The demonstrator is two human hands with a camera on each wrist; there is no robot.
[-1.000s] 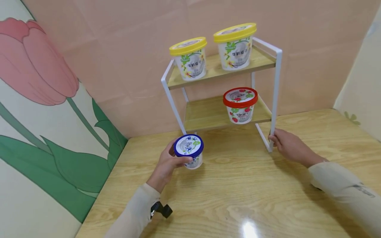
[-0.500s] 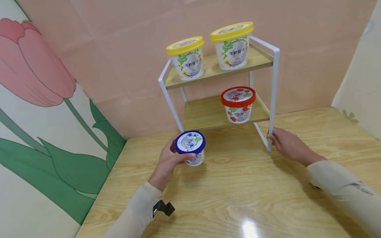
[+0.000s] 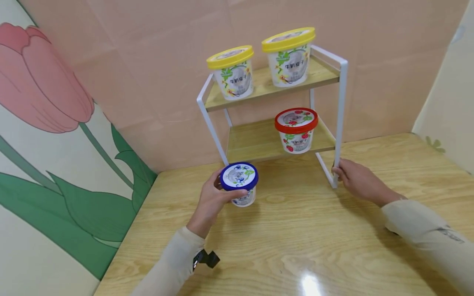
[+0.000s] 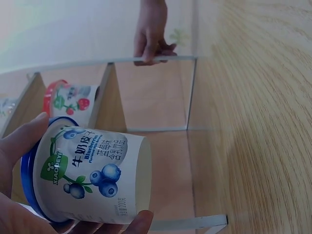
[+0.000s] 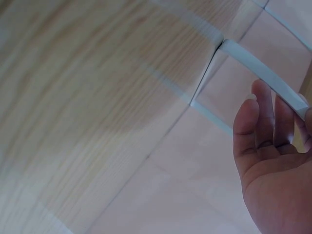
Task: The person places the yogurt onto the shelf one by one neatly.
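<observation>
In the head view my left hand [image 3: 210, 202] grips a white paper tub with a dark blue lid [image 3: 239, 176], thumb across the near side. Up close in the left wrist view, blueberries are printed on this tub [image 4: 97, 170], and a gap separates its base from the wooden table [image 4: 263, 146]. It is in front of the left side of a two-tier shelf rack [image 3: 248, 139], below the lower board. My right hand [image 3: 358, 181] holds the rack's white right front leg [image 3: 342, 102] low down. The right wrist view shows that hand's [image 5: 273, 180] fingers bent behind the leg [image 5: 263, 70].
Two yellow-lidded tubs, a left one [image 3: 237, 80] and a right one [image 3: 290, 63], stand on the top board. A red-lidded strawberry tub [image 3: 297, 139] stands toward the right of the lower board. A pink-covered wall [image 3: 155, 82] rises behind, with a tulip mural [image 3: 48, 90] at left.
My left hand has moved the blue-lidded tub slightly right and up, toward the rack. My right hand keeps its hold on the leg. The head view has shifted a little.
</observation>
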